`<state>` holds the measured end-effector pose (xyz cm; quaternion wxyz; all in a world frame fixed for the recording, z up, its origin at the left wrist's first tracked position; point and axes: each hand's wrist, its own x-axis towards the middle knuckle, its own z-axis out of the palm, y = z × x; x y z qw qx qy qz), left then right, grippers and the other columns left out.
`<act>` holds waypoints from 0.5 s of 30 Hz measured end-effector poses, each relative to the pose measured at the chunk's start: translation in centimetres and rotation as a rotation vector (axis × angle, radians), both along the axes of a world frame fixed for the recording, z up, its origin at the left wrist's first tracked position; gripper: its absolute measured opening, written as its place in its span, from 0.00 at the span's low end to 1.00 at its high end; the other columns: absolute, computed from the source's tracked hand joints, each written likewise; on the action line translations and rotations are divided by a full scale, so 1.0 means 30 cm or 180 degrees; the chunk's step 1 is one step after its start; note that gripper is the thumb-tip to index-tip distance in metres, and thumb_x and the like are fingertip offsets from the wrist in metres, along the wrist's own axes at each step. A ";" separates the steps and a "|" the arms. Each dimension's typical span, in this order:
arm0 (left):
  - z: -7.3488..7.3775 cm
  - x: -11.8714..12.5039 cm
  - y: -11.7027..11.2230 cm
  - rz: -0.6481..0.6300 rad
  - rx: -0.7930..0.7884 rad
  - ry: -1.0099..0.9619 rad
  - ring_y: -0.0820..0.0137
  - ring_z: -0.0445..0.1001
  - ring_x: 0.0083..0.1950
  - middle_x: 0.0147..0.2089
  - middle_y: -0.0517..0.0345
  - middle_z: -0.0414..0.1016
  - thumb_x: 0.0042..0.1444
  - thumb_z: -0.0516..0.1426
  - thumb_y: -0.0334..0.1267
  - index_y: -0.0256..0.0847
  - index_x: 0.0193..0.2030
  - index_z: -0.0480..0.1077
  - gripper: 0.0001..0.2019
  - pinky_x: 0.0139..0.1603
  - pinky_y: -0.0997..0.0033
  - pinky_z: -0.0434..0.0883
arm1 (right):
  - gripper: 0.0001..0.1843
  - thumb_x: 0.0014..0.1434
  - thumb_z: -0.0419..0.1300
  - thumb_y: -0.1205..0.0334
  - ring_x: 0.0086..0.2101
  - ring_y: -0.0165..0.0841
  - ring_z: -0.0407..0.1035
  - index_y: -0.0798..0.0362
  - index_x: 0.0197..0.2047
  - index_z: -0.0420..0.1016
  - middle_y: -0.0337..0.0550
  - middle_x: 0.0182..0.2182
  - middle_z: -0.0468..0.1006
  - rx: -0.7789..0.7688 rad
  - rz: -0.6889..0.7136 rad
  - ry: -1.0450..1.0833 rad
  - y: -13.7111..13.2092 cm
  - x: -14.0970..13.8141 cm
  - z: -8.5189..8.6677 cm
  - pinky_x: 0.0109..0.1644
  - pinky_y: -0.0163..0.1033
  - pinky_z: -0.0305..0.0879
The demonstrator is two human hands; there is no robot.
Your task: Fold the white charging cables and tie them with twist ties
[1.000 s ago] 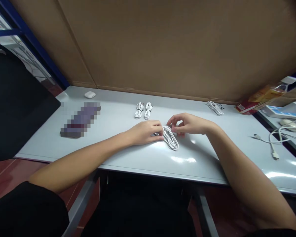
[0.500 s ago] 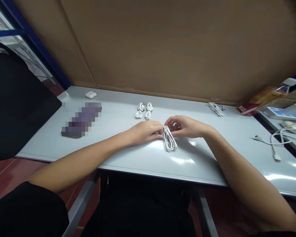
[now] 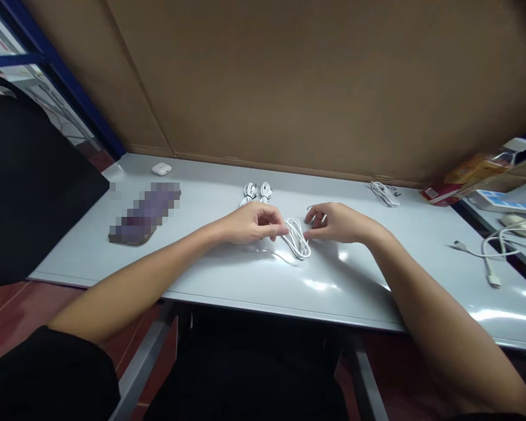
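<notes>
A white cable [image 3: 297, 241], wound in a loose oblong coil, lies on the table between my two hands. My left hand [image 3: 256, 223] is closed in a pinch on the coil's left end, thumb and fingers together. On the other side, my right hand [image 3: 335, 222] is beside the coil with fingers curled and a gap between thumb and forefinger; its thumb tip is close to the cable. A thin black strip [image 3: 309, 207], perhaps a tie, shows just behind the right fingers. Two tied white cable bundles [image 3: 249, 192] are behind my left hand, partly covered by it.
A purple pixelated object [image 3: 146, 213] and a white earbud case [image 3: 162, 169] lie on the left. Another white cable bundle [image 3: 384, 193] sits back right, near a red-yellow bottle [image 3: 464, 178]. Loose white cables [image 3: 486, 254] trail at the right. A cardboard wall [image 3: 289, 88] stands behind.
The coil has gone from held up between both hands to lying flatter on the table. My right hand has drawn slightly right, off the coil; my left has shifted a little left.
</notes>
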<state>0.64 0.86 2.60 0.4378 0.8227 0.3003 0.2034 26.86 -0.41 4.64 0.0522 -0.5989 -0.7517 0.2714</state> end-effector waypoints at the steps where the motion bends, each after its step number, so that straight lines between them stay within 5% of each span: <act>1: 0.008 -0.006 0.004 0.0069 -0.0150 -0.0068 0.71 0.73 0.31 0.31 0.56 0.77 0.63 0.61 0.49 0.38 0.37 0.77 0.14 0.31 0.71 0.68 | 0.15 0.51 0.71 0.51 0.32 0.39 0.77 0.50 0.38 0.80 0.46 0.38 0.84 0.0036 -0.0038 -0.0108 0.004 0.006 0.000 0.32 0.42 0.68; 7: 0.001 -0.041 0.041 0.0052 -0.0480 -0.0404 0.70 0.75 0.35 0.34 0.56 0.77 0.59 0.65 0.49 0.39 0.40 0.77 0.14 0.37 0.69 0.73 | 0.11 0.52 0.71 0.56 0.37 0.41 0.78 0.48 0.38 0.79 0.44 0.40 0.84 0.0060 -0.0037 0.0019 0.022 0.040 -0.002 0.38 0.45 0.71; 15: -0.007 -0.038 0.055 0.0175 -0.1574 -0.1279 0.67 0.79 0.41 0.42 0.51 0.77 0.69 0.56 0.56 0.41 0.40 0.66 0.19 0.46 0.62 0.77 | 0.19 0.51 0.74 0.56 0.42 0.42 0.79 0.48 0.46 0.79 0.48 0.50 0.82 0.0462 -0.0264 0.1509 0.014 0.034 0.020 0.41 0.45 0.76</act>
